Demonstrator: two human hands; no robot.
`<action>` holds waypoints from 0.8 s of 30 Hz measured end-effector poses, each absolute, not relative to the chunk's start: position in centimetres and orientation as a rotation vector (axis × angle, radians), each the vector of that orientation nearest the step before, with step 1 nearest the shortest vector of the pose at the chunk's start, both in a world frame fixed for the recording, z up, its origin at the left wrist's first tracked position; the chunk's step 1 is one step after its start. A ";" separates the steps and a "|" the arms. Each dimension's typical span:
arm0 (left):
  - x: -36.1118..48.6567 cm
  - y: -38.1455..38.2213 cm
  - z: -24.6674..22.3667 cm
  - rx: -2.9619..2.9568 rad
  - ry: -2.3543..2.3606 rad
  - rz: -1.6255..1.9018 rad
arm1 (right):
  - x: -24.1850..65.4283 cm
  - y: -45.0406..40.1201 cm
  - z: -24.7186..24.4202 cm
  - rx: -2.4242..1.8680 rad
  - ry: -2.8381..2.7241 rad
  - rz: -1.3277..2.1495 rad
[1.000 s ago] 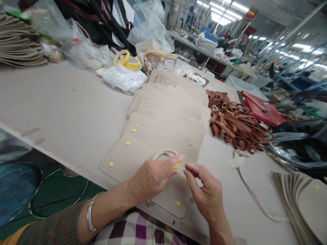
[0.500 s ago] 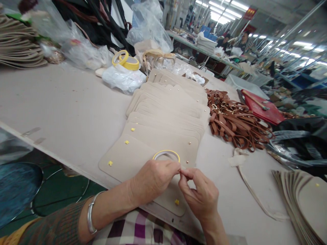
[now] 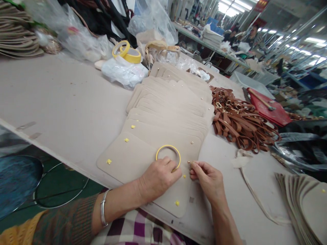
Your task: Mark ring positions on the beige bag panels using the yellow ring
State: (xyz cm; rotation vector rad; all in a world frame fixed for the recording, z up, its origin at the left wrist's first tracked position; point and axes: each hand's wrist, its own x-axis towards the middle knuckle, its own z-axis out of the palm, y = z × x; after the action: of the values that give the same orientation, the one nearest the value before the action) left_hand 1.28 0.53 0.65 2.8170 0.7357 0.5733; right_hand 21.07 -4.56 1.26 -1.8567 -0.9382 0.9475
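Observation:
My left hand (image 3: 163, 175) is closed around a roll of yellow tape (image 3: 168, 147), held just above the beige panel (image 3: 143, 163) nearest me. Small yellow tape pieces (image 3: 109, 161) stick to this panel near its corners. Another yellow tape piece (image 3: 184, 176) shows between my hands. My right hand (image 3: 206, 177) has thumb and forefinger pinched at the panels' right edge, beside a small metal stud (image 3: 188, 162). Whatever lies between those fingertips is hidden. More beige panels (image 3: 168, 105) fan out behind in overlapping rows, some with metal studs.
Brown straps with metal clasps (image 3: 240, 119) are heaped at the right. Two yellow tape rolls (image 3: 127, 52) rest on a white plastic bundle (image 3: 124, 73). Stacks of beige pieces stand at far left (image 3: 17, 32) and lower right (image 3: 293, 197). A stool (image 3: 19, 183) is beyond the table edge.
My hands have parted from meeting fingertip to fingertip. The right moved slightly right to the stud; the left lowered with the tape roll. A yellow piece now shows between them.

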 end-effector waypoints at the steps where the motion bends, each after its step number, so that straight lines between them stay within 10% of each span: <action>1: 1.3 0.6 0.5 2.834 0.722 0.559 | 21.1 -4.5 1.2 -1.880 -0.996 0.934; 24: 0.7 0.6 0.5 2.758 0.675 0.531 | 21.2 -5.3 1.4 -2.078 -1.381 0.444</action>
State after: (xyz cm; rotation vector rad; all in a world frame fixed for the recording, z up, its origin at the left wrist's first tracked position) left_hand 0.69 0.63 0.48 2.7582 0.6751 0.5310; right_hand 21.23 -5.27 1.43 -2.0775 -1.3814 0.4441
